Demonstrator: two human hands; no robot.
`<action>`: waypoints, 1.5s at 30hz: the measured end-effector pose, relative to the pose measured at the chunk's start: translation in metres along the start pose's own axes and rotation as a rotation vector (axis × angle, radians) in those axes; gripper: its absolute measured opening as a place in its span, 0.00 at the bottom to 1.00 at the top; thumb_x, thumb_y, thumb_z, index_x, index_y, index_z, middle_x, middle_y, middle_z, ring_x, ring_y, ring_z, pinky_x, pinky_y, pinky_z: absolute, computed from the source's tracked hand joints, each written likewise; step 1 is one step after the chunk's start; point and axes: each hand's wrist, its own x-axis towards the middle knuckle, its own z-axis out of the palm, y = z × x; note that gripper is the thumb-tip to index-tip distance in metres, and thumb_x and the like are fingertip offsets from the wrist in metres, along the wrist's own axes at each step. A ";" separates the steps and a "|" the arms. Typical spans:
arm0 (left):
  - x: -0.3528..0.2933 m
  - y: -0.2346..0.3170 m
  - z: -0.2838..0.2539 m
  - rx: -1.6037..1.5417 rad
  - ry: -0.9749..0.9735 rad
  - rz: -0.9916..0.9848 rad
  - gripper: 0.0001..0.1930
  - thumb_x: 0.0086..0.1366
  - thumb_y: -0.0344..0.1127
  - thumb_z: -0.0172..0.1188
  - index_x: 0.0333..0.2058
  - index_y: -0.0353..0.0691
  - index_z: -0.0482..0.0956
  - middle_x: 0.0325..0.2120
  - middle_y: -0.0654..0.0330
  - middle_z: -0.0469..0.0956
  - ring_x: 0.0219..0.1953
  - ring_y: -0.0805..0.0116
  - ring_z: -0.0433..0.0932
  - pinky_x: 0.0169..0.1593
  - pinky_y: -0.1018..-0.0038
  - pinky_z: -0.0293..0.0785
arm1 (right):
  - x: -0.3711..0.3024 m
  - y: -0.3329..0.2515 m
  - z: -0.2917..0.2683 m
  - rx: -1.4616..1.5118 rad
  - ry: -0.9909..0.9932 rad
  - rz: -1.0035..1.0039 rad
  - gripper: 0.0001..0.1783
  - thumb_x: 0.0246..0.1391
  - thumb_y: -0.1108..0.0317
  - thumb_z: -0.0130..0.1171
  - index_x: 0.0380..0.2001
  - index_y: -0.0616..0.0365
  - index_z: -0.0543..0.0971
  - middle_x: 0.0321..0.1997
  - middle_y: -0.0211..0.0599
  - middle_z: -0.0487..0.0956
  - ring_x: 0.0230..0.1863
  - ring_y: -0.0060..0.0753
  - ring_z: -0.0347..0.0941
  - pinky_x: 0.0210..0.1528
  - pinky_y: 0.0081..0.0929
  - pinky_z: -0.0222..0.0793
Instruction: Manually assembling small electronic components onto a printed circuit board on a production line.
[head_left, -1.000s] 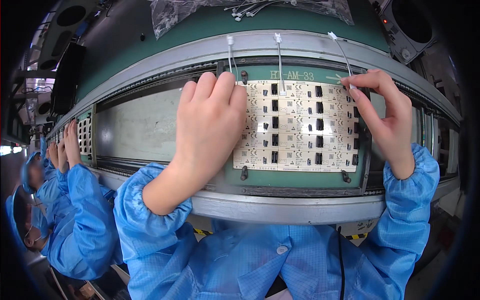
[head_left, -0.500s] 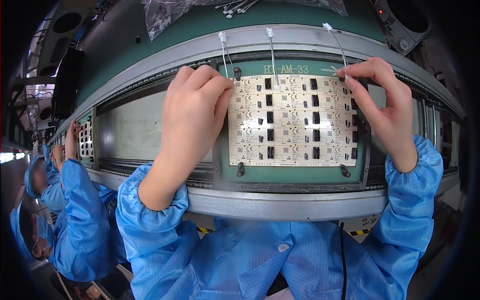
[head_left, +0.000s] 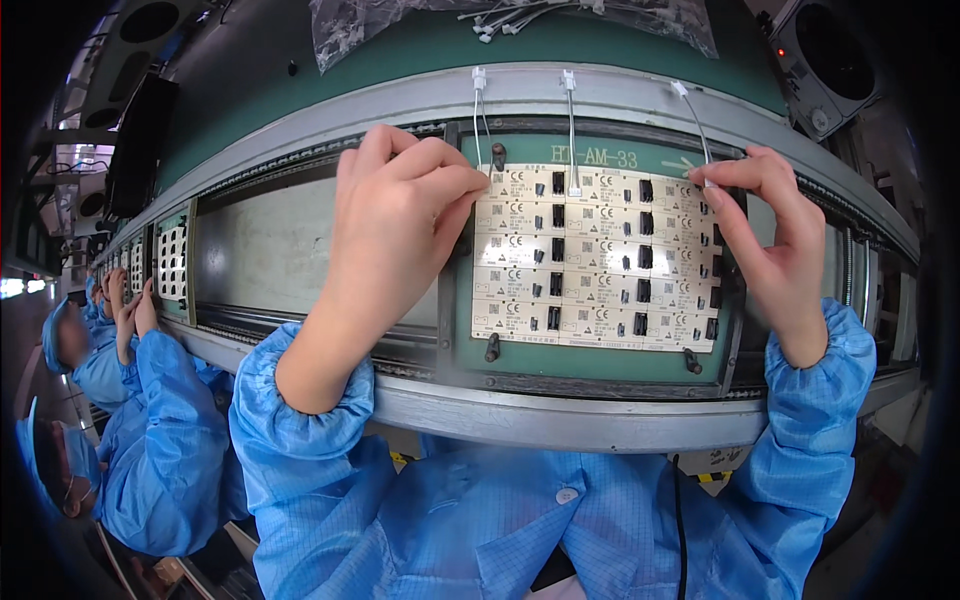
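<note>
- Left hand (head_left: 400, 215) moved left; pinches left cable (head_left: 479, 88), top-left corner of board (head_left: 600, 262).
- Right hand (head_left: 775, 220) pinches right cable (head_left: 698, 122), top-right corner.
- Middle cable (head_left: 572, 130) laid, unheld; lower rows uncabled.

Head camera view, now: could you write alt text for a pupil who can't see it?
A left hand pinches the left cable and a right hand the right cable at the upper corners of a cream circuit-board panel bearing black components. A middle cable crosses its top edge. The panel rests on a green carrier plate between metal rails.
</note>
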 end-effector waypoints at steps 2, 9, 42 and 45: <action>-0.001 0.001 0.001 0.037 -0.006 0.009 0.05 0.51 0.27 0.69 0.29 0.43 0.85 0.30 0.70 0.80 0.38 0.62 0.72 0.43 0.66 0.65 | 0.000 0.001 0.000 0.007 -0.007 0.006 0.04 0.53 0.78 0.62 0.34 0.63 0.80 0.35 0.35 0.83 0.39 0.33 0.76 0.48 0.27 0.69; -0.003 -0.002 -0.015 0.029 -0.048 -0.043 0.07 0.51 0.28 0.68 0.31 0.42 0.85 0.34 0.68 0.80 0.42 0.61 0.72 0.46 0.65 0.65 | 0.011 -0.010 -0.007 0.019 -0.074 0.045 0.07 0.58 0.76 0.58 0.40 0.63 0.80 0.39 0.37 0.85 0.44 0.32 0.80 0.68 0.44 0.56; 0.116 -0.078 0.036 0.249 -0.037 0.265 0.07 0.58 0.31 0.61 0.36 0.42 0.82 0.33 0.58 0.80 0.43 0.56 0.79 0.49 0.60 0.71 | -0.003 0.004 0.023 -0.106 -0.082 -0.056 0.04 0.49 0.73 0.66 0.30 0.57 0.80 0.34 0.28 0.72 0.41 0.31 0.69 0.53 0.31 0.54; 0.118 -0.084 0.034 0.073 -0.065 0.189 0.08 0.58 0.29 0.61 0.37 0.38 0.83 0.35 0.53 0.81 0.42 0.51 0.80 0.47 0.60 0.74 | -0.001 0.001 0.025 -0.151 -0.069 -0.094 0.04 0.49 0.73 0.66 0.30 0.57 0.81 0.34 0.28 0.72 0.40 0.31 0.69 0.53 0.31 0.54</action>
